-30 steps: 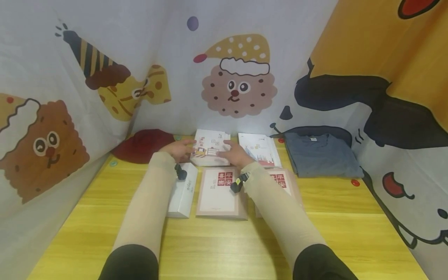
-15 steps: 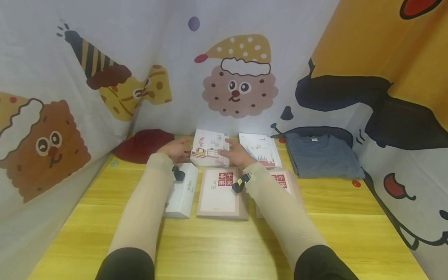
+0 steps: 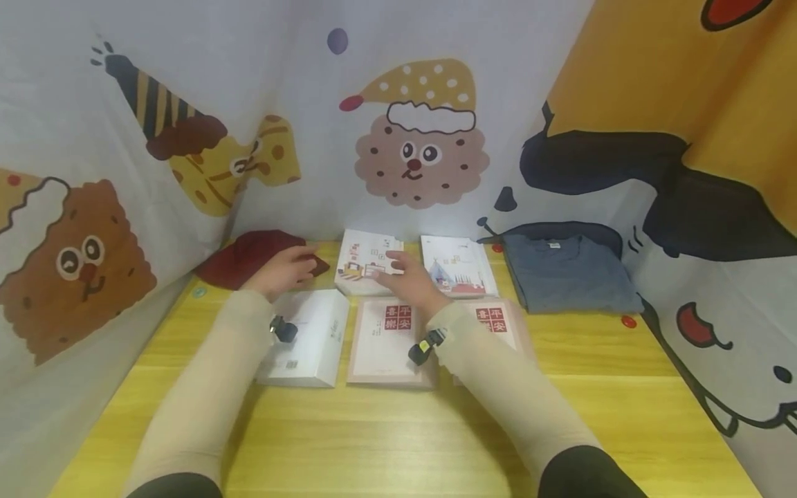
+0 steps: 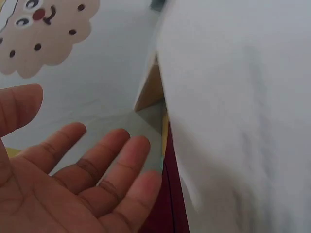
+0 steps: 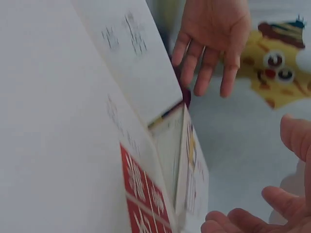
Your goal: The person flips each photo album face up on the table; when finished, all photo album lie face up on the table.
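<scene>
My left hand (image 3: 283, 272) is held with fingers apart over the right part of a dark red cloth item (image 3: 249, 259), which may be a hat. Nothing lies in its palm (image 4: 53, 199) in the left wrist view. My right hand (image 3: 412, 282) hovers at the right side of a white, box-like item with coloured drawings (image 3: 358, 259), thumb and fingers spread. The right wrist view shows these fingers (image 5: 243, 221) beside that item (image 5: 192, 170), apparently apart from it. Below my left hand lies a plain white box (image 3: 308, 339), partly under the wrist.
Two pale pink booklets with red print, one in the middle (image 3: 389, 346) and one at right (image 3: 513, 325), lie in the front row. Behind them is a second illustrated white item (image 3: 461, 270). A folded blue-grey shirt (image 3: 573, 277) lies at right. A printed curtain (image 3: 280, 55) hangs behind.
My left hand has left the side of the illustrated box-like item and moved left over the dark red cloth. The right hand stays nearby, its fingers more spread. The illustrated item keeps its place.
</scene>
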Motion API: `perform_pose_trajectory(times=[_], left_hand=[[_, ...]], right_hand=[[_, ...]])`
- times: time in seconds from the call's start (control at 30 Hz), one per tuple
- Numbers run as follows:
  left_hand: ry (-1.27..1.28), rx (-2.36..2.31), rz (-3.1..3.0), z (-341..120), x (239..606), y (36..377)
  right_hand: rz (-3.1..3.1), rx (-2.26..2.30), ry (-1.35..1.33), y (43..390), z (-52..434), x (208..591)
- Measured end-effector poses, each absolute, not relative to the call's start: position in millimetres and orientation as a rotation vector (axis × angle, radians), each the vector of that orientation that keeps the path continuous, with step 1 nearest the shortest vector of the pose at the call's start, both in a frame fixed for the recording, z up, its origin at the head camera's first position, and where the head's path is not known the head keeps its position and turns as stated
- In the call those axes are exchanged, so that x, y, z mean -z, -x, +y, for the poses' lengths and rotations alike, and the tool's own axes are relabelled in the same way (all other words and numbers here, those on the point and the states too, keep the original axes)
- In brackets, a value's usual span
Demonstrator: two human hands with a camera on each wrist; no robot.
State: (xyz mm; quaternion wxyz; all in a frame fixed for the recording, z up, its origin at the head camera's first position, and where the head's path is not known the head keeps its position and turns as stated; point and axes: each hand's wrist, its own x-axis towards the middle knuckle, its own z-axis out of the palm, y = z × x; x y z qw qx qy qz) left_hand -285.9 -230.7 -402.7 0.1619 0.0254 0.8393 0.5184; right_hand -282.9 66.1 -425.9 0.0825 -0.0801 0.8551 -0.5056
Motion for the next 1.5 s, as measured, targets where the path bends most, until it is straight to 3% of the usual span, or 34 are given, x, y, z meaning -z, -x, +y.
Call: perform_pose_trajectory(times=[0.73, 1.5], left_hand=[[0.017, -1.327, 2.548, -268.6, 414.0, 208.0], [-0.025, -1.221, 2.447, -307.7, 433.2, 174.6]], right_hand=[[2.261, 1.549, 0.47, 200.8, 31.9, 422.9], [2.195, 1.4, 0.501, 173.4, 2.4, 433.5]])
